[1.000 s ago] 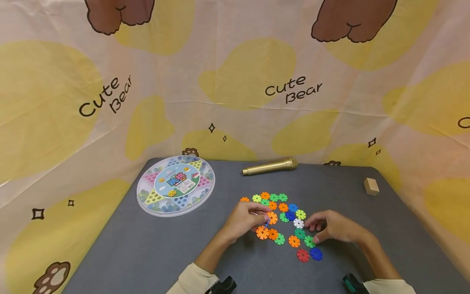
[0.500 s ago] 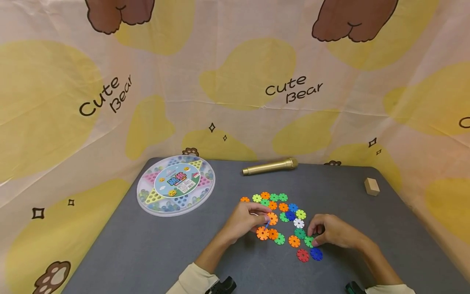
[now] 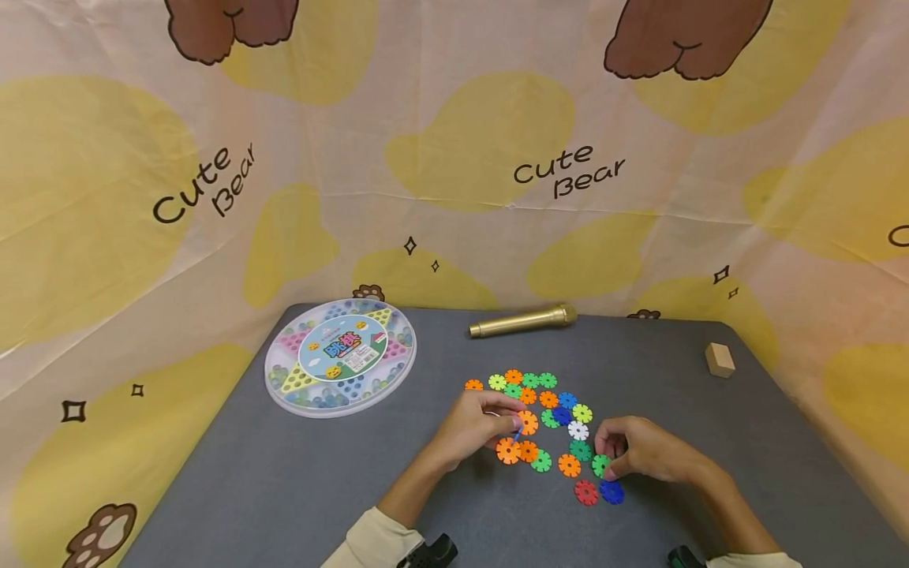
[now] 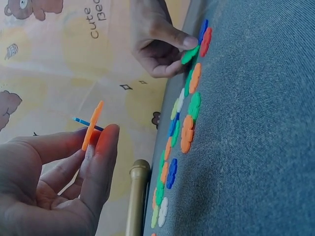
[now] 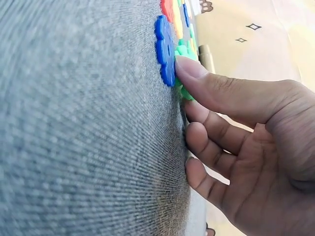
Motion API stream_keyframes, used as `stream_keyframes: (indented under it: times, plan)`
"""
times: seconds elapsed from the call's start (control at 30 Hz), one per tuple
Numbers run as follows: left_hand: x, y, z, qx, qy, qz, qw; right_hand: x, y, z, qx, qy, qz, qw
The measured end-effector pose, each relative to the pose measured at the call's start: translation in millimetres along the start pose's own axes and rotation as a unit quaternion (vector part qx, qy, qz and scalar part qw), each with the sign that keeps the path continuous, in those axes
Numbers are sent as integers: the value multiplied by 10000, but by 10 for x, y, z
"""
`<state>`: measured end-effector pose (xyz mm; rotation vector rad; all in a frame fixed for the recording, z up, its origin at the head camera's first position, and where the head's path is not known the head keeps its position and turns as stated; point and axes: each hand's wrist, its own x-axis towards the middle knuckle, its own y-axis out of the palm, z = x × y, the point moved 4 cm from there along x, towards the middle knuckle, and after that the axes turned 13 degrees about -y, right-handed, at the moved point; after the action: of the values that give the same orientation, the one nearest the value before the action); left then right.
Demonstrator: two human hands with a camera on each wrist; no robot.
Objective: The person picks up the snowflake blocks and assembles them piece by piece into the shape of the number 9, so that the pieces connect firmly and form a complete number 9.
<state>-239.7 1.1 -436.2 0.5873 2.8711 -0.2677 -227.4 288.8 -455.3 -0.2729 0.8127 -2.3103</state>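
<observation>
On a grey, cloth-textured bench (image 3: 234,489): flat, notched discs (image 3: 549,400) of smooth plastic, flower-edged, in orange, green, yellow, white, red and blue, some overlapping. Left hand (image 3: 472,426): raised above the bench, its grip narrow, thumb and fingers pinching an orange disc (image 4: 93,125) — edge-on in the left wrist view, crossed by a thin blue piece (image 4: 81,121). Right hand (image 3: 642,450): at the right edge of the spread, grip pinching a green disc (image 3: 600,465) near a dark-blue disc (image 3: 611,492). Farther back: one round, clear-rimmed case (image 3: 341,349) with star pattern and glassy marbles; one gold microphone (image 3: 524,322); one pale wooden block (image 3: 720,360). Surround: creased cloth backdrop (image 3: 440,118), pinkish cream with yellow patches, brown bear motifs, "Cute Bear" lettering. Against one second ago: the right forefinger, then beside the white disc (image 3: 578,431), now meets the thumb at the green disc — left hand unmoved.
</observation>
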Motion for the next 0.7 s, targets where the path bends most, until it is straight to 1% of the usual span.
stream_keyframes:
  times: [0.1, 0.17, 0.37, 0.47, 0.7]
  plan:
    - [3, 5, 2, -34, 12, 27, 10000, -2, -9, 3, 131, 13, -6, 9999]
    - [4, 8, 2, -38, 37, 39, 10000, -4, -27, 19, 186, -32, -112, 9998]
    - [3, 3, -5, 7, 148, 18, 9999, 48, -109, 136, 459, -156, -724, 9962]
    - [2, -4, -8, 43, 187, -14, 9998, 108, -134, 221, 513, -232, -934, 9940]
    - [-3, -5, -8, 105, 188, -62, 9997, 270, -118, 412, 664, -560, -1056, 9906]
